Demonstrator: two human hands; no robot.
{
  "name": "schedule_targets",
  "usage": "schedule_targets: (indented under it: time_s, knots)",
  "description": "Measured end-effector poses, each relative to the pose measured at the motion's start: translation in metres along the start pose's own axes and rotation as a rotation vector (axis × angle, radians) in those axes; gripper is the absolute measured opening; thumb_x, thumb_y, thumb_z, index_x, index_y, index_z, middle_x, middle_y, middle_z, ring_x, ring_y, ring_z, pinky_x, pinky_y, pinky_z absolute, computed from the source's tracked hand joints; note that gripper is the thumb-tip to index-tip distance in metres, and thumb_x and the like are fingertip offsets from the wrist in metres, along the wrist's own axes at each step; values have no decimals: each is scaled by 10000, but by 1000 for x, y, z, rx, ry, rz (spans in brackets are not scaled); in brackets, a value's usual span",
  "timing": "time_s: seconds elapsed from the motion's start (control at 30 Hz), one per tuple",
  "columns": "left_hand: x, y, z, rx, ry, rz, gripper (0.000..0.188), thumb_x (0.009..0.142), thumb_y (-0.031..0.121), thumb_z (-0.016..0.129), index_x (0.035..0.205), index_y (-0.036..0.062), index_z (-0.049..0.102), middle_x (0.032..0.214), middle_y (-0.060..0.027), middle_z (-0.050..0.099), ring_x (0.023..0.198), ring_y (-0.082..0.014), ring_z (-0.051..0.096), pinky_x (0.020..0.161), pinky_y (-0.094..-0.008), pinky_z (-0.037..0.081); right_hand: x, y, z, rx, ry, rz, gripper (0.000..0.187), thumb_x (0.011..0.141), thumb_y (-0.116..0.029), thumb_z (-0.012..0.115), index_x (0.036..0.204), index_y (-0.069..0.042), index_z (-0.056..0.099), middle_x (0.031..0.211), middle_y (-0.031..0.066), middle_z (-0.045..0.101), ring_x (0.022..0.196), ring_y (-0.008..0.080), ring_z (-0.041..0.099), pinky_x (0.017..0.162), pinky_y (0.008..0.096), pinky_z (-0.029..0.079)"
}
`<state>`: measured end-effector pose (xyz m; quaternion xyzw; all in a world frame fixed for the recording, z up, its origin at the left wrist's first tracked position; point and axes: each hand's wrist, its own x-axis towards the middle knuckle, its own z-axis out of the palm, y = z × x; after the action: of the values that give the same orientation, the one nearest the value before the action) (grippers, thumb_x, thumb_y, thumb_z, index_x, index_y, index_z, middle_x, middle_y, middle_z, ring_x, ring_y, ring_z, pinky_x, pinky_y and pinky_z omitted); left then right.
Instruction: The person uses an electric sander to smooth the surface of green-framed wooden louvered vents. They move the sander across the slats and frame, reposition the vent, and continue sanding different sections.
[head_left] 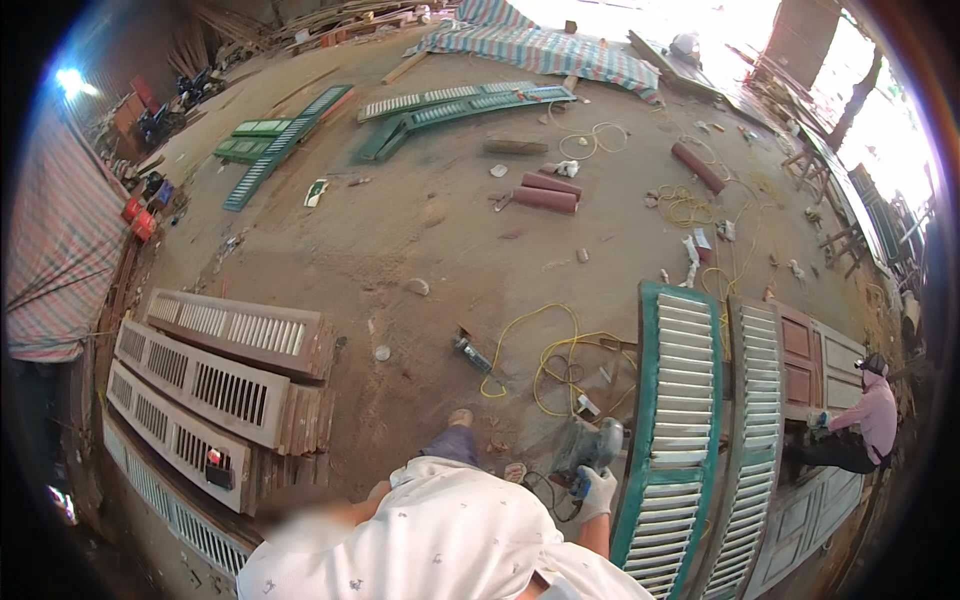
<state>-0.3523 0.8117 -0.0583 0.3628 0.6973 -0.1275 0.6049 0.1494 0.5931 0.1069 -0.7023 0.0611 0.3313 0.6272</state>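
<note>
My right hand (599, 492), in a whitish work glove, is closed on the blue grip of a grey-green power tool (590, 447). The tool hangs just left of a green louvred shutter (680, 400) with white slats; whether they touch I cannot tell. A dark cord (540, 485) loops beside the tool. At the left of my white patterned shirt, a bit of bare skin (370, 502) shows against a blurred patch, near stacked brown louvred shutters (200, 390). It looks like part of my left arm or hand; its fingers cannot be made out.
A co-worker (872, 415) in a pink top bends over panelled shutters (800, 365) at the right. Yellow cable (560, 350) snakes over the ground near a slim power tool (472, 352). Dark red rolls (545, 195) and green shutters (460, 110) lie farther off. A red-black object (216, 465) rests on the left stack.
</note>
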Motion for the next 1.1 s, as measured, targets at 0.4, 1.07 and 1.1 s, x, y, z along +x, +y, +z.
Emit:
schedule_targets:
  time_s: [0.4,1.07,1.1]
  knots:
    - [70,83,-60,-492,-199,70,900,1044,695,565,1534,-60,580,1580,-238,605,1426,-362,611,1194,-466,466,16,55,72,-136,81,111,148,861,-26,809,995,17,764,880,61,750,735,168,694,659,354,558]
    - [258,269,-131,923,-185,54,1067,861,635,809,1688,115,383,1697,-262,378,1543,-448,435,1232,-495,441,231,264,509,-1531,-440,198,524,915,-364,613,1367,-130,735,1291,174,783,1207,366,751,1025,484,583]
    - [275,254,-123,918,-134,131,995,877,611,792,1657,107,434,1674,-242,418,1516,-434,468,1215,-497,461,258,316,515,-1490,-405,153,481,954,-345,588,1359,-134,737,1275,180,787,1182,364,762,993,495,595]
